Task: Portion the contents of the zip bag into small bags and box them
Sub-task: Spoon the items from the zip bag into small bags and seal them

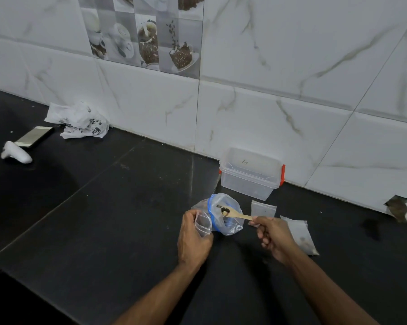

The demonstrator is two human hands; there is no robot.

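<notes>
Marble-veined wall tiles at the back, dark glossy worktop (104,219) below; its near edge runs diagonally at lower left, so open room lies mostly centre and left.

Far left: white lumpy object (16,154), phone (35,136), crumpled printed plastic bag (78,120) against the wall. All well apart from the work, no hindrance.

My left hand (193,240): fingers curled round an empty small bag (203,222), pinching it near its mouth. Thin film, nearly weightless, floppy, likely slippery; I judge it must be held at the zip lip to stay open.

Just beside it, touching: the zip bag (224,214), blue-sealed mouth turned toward me, slumped on the worktop. Soft, will not stand alone; contents dark, small, and few as far as I can see.

Wooden spoon (236,214): bowl at the zip bag's mouth with a dark bit on it. Stiff, light. My right hand (272,235) pinches the handle end, fingers clamped. Load could roll off if tilted.

Behind: clear plastic box (251,174), orange clips, lid off or not visible, against the wall.

Right: two more small bags (263,208) flat on the worktop, one near the box, the other (299,235) partly under my right wrist, apparently holding something brownish. Wall close behind; clearer room toward me.
</notes>
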